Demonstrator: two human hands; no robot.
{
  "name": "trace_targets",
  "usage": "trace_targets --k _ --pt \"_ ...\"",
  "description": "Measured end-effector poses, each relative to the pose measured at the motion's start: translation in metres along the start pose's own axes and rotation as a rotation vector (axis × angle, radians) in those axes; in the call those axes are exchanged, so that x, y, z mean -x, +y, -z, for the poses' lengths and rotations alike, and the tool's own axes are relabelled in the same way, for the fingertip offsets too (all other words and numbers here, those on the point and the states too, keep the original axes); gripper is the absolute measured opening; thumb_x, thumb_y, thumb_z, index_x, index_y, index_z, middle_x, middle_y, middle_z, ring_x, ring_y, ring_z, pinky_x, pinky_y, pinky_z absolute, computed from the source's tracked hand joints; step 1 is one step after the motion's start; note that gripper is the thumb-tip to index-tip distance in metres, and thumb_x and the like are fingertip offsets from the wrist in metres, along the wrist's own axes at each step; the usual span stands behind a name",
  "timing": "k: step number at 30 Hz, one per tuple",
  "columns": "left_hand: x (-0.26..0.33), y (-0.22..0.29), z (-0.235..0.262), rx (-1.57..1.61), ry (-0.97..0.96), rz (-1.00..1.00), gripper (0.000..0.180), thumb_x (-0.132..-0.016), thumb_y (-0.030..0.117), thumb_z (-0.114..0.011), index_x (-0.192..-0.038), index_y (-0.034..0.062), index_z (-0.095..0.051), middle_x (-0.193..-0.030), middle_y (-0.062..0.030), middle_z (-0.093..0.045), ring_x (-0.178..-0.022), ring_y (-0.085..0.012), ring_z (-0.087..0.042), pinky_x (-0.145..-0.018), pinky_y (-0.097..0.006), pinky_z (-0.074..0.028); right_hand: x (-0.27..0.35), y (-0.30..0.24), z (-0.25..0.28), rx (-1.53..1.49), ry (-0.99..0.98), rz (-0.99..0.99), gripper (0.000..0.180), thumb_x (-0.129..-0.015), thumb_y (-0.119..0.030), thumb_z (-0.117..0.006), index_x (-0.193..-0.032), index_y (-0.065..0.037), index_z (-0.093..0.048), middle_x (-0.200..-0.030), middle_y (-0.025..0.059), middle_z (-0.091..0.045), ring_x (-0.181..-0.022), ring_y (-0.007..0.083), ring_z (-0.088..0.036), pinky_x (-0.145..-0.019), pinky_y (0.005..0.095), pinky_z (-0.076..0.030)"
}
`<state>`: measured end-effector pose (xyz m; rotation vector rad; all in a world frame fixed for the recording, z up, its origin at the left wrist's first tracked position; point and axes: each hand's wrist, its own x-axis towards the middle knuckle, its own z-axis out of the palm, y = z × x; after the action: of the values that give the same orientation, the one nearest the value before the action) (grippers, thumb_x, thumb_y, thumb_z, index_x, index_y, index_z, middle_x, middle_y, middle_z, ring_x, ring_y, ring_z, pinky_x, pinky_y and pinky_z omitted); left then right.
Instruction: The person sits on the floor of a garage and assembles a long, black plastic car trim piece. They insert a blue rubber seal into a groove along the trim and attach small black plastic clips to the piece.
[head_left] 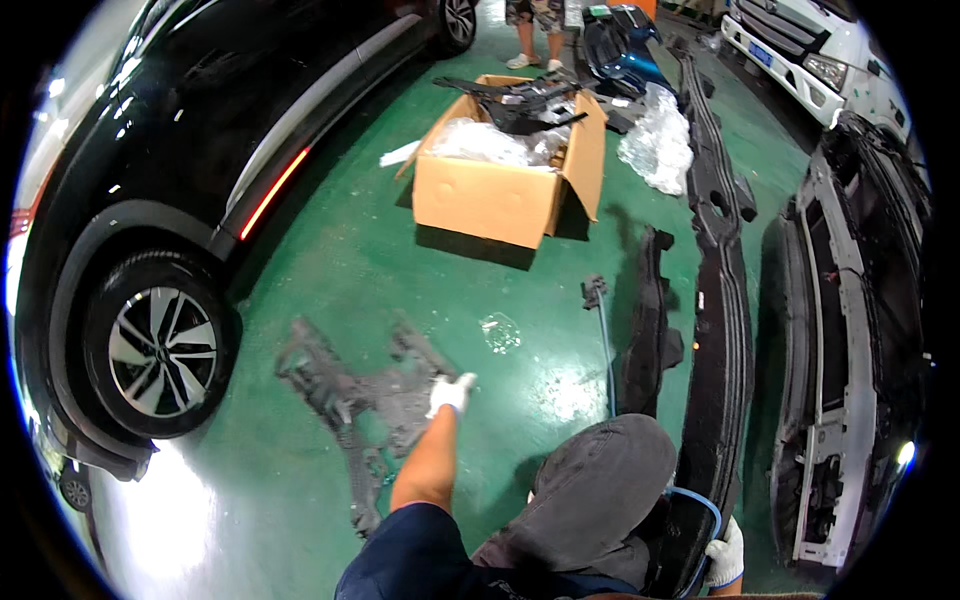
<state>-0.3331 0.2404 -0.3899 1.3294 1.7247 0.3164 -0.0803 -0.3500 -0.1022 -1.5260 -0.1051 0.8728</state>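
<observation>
My left hand (452, 393), in a white glove, is closed on the right edge of a dusty grey-black car part (385, 395). The part is branched and uneven, like a plastic underbody panel, and smeared by motion above the floor. My right hand (725, 555), also gloved in white, grips the right edge of a long black bumper-like part (718, 350) near its close end. Its fingertips are partly hidden. A thin blue hose (700, 496) loops across that long part beside the hand. My bent knee (605, 480) in dark grey trousers is between both hands.
A black car (160, 345) stands at left. Ahead is an open cardboard box (485, 200) with plastic wrap and black parts. A shorter black part (648, 340) and a clear wrapper (500, 333) lie on the green floor. A car front-end frame (835, 380) stands right; a person's legs (538, 40) show far off.
</observation>
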Motion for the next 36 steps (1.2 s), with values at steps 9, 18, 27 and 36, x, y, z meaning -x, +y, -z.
trace_targets --k 9,18,27,36 --pt "0.151 0.197 -0.049 0.188 -0.639 -0.503 0.084 -0.103 0.053 -0.073 -0.159 -0.0062 -0.054 -0.156 -0.0229 -0.064 -0.143 -0.0288 -0.062 -0.119 -0.04 -0.049 -0.044 0.036 0.056 0.161 -0.021 0.113 0.087 -0.083 -0.018 -0.087 -0.16 0.002 -0.053 -0.14 0.0046 -0.068 -0.125 0.0206 -0.063 -0.109 0.0357 -0.051" --pt "0.373 0.357 0.005 -0.231 -1.273 -0.902 0.109 -0.099 0.069 -0.072 -0.167 -0.0097 -0.039 -0.163 -0.0273 -0.055 -0.149 -0.0345 -0.055 -0.123 -0.041 -0.045 -0.059 -0.088 -0.046 -0.04 -0.073 0.373 0.085 -0.08 -0.011 -0.075 -0.16 0.004 -0.05 -0.138 0.013 -0.072 -0.119 0.0244 -0.073 -0.099 0.0353 -0.062" --pt "0.406 0.303 -0.074 0.198 -1.223 -0.697 0.107 -0.093 0.033 -0.093 -0.164 -0.0136 -0.028 -0.158 -0.0225 -0.058 -0.143 -0.0263 -0.059 -0.122 -0.039 -0.048 -0.066 -0.081 -0.029 0.076 0.03 0.327 0.093 -0.073 -0.003 -0.073 -0.161 0.007 -0.047 -0.141 0.0122 -0.068 -0.12 0.0205 -0.067 -0.103 0.0329 -0.056" --pt "0.407 0.305 -0.067 0.086 -1.196 -0.685 0.111 -0.09 0.037 -0.096 -0.159 -0.0177 -0.029 -0.157 -0.0249 -0.058 -0.144 -0.0276 -0.056 -0.126 -0.041 -0.044 -0.068 -0.1 -0.04 -0.032 -0.113 0.375 0.085 -0.078 -0.011 -0.084 -0.156 0.005 -0.053 -0.137 0.0099 -0.07 -0.118 0.0179 -0.068 -0.105 0.0328 -0.055"
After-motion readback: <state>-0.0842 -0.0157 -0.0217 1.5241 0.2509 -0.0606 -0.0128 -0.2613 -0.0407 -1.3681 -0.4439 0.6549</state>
